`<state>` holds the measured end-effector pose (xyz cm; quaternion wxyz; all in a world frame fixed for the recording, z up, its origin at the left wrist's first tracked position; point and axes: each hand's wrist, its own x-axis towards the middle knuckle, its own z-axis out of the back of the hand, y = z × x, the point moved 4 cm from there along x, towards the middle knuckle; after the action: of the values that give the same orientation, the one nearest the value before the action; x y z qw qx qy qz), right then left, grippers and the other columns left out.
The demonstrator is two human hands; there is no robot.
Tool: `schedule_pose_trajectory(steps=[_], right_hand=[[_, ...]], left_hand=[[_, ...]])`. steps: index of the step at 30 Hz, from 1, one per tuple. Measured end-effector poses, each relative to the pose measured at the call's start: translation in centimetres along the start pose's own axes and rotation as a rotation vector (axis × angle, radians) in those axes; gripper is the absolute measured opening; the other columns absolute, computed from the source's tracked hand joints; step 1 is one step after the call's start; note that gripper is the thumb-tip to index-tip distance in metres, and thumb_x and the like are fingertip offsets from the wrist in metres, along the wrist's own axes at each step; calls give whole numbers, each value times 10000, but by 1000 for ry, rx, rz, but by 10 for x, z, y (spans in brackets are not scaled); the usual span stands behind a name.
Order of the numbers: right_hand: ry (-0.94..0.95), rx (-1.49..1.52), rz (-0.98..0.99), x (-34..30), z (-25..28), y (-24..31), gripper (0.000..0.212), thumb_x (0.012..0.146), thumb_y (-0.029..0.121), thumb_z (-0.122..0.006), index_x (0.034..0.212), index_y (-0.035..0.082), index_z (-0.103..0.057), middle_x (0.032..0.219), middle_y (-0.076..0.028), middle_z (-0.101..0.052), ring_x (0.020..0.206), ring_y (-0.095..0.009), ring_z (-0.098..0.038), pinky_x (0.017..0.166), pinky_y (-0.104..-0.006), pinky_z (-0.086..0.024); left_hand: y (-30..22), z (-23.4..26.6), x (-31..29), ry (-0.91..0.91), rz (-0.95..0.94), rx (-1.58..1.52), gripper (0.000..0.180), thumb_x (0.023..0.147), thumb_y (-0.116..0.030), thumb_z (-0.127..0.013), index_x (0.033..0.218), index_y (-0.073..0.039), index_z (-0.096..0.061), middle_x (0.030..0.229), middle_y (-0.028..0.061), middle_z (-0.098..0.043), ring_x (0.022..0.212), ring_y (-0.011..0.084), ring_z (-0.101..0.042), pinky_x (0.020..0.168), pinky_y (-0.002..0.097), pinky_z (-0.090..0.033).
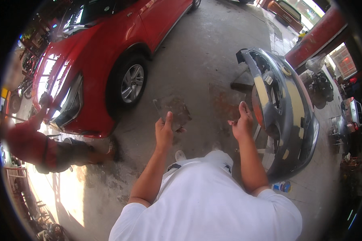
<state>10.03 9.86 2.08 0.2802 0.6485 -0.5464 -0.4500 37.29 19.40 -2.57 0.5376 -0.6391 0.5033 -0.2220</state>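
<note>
My left hand [164, 132] grips a thin flat plate [176, 110] with grey and brown stains. The thumb lies on top of the plate, and fingertips show beyond its lower edge. Opposite it, my right hand [243, 125] has its thumb raised along the side of a second thin square plate [226, 100], smeared reddish brown, with the fingers curled below it. Both plates are apart, in front of my body. Close to my right hand stands a car bumper [283, 108], dark grey with pale yellow patches, held up off the floor.
A red car [98, 68] stands at the left, its front wheel [130, 84] turned toward me. Another person [32, 142] in red bends at its front. A small can [283, 186] sits by the bumper's lower end. A red post [315, 38] rises behind the bumper.
</note>
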Motion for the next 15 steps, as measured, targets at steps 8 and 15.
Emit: schedule_pose_trajectory(steps=[8,15], right_hand=[[476,-498,-195,3,2,-25,298,988,351,-703,929,58,-705,846,52,-612,815,-49,-470,677,-245,-394],[211,-309,-168,52,17,-2,304,908,242,-800,1083,22,-683,988,-52,-682,943,-117,-585,875,-295,-451]], left_hand=[[24,-41,-23,-5,-52,328,477,1017,-420,-637,1103,47,-680,896,41,-714,749,104,-605,681,281,-494],[37,-101,-24,27,-86,420,336,958,-291,-753,1001,40,-718,851,1,-692,721,85,-563,658,260,-464]])
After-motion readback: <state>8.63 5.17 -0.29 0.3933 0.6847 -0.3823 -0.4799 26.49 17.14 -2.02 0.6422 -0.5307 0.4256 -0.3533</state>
